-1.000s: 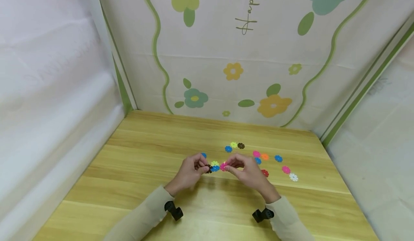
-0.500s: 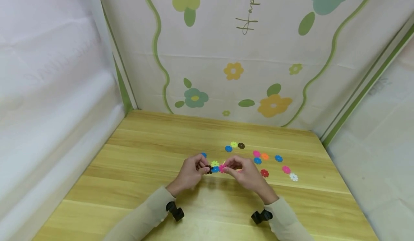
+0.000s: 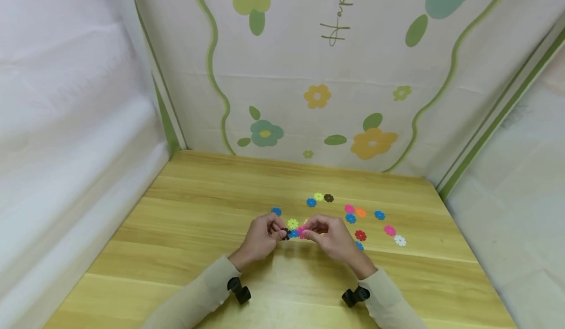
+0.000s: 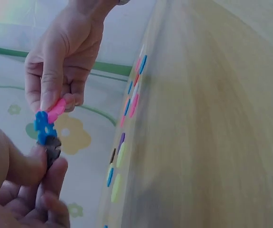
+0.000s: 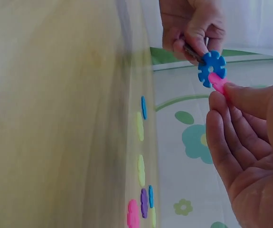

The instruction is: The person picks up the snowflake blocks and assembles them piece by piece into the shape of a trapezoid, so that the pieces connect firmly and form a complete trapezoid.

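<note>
My left hand (image 3: 259, 237) pinches a dark brown flower-shaped plastic disc (image 4: 53, 148) between thumb and fingers. Slotted to that brown piece is a blue flower disc (image 5: 211, 68), held above the wooden table. From the other side, my right hand (image 3: 333, 238) pinches a pink flower disc (image 5: 217, 82) whose edge meets the blue one's rim. Whether the pink piece sits fully in a slot, I cannot tell. Just beyond the joined pieces lies a yellow-green disc (image 3: 293, 223) on the table.
Loose flower discs are scattered on the table (image 3: 212, 187), among them a red disc (image 3: 360, 235), an orange disc (image 3: 361, 213) and a white disc (image 3: 400, 240), mostly to the right. Behind the table hangs a flower-printed cloth (image 3: 282, 64), with white cloth walls at both sides.
The gap between the pink and blue discs has closed as my right hand came leftward. Both hands are slightly lower in the view. A blue disc now shows beside my right wrist.
</note>
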A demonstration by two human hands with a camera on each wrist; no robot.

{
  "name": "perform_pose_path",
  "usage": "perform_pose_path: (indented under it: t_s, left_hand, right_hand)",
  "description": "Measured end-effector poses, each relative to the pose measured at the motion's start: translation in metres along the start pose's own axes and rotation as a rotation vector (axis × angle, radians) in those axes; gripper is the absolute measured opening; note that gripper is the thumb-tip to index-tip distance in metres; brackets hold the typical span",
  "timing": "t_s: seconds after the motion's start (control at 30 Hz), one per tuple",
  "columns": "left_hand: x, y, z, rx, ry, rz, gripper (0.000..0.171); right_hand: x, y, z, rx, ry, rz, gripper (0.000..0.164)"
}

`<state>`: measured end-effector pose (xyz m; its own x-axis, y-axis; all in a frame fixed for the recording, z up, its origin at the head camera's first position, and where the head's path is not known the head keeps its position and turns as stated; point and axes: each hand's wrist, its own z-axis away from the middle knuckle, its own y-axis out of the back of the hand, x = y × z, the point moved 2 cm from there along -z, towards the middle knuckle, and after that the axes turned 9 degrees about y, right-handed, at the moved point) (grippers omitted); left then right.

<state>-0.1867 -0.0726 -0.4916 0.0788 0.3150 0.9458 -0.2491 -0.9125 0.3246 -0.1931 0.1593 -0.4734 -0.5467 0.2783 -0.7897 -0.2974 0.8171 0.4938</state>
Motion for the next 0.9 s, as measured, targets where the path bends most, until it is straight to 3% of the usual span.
perform_pose_path:
  t_s: [0.1,0.23,0.33,0.5,0.9]
  left_hand:
    - [-0.003,0.003,0.001,-0.110,0.023,0.007,0.002]
    - [-0.002,0.006,0.002,-0.205,0.029,-0.014,0.018]
    - [-0.001,0.004,0.001,-0.226,0.017,-0.023,0.025]
    - [-0.004,-0.003,-0.003,-0.257,-0.007,-0.021,0.019]
    - [-0.012,-0.011,-0.002,-0.270,0.001,0.020,0.013]
  right_hand:
    - [0.003,0.004,0.000,-0.044,-0.029,-0.010,0.005]
    - [0.006,0.009,-0.003,-0.124,-0.045,-0.030,0.006]
    - [0.007,0.009,-0.005,-0.181,-0.051,-0.053,0.006]
    - [0.007,0.006,-0.011,-0.253,-0.048,-0.088,0.010]
    - [0.012,0.001,-0.019,-0.298,-0.038,-0.028,0.008]
